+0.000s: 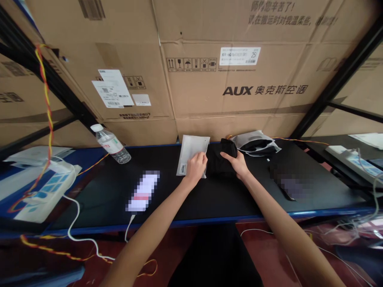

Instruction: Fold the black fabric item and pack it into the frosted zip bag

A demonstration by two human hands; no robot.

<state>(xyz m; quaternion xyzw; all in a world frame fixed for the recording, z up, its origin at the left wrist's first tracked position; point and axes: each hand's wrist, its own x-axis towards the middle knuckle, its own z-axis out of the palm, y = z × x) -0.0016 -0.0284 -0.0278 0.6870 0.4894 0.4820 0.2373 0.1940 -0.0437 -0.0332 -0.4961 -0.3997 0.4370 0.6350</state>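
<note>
My left hand (196,166) is closed on the right edge of a frosted zip bag (191,149), which lies flat on the black table and has a small label near its lower corner. To its right, my right hand (237,162) grips a folded black cloth item (220,159), thumb on top and fingers beneath. The cloth's left side reaches the bag's open-looking edge; whether any of it is inside I cannot tell. Just behind my right hand lie more frosted bags (257,142) with black contents.
A water bottle (112,144) leans at the back left. A phone with a blurred screen (143,191) lies left, on a white cable. Another dark phone (287,185) lies right. Power strips (44,195) sit at the side. Large cardboard boxes (197,91) wall off the back.
</note>
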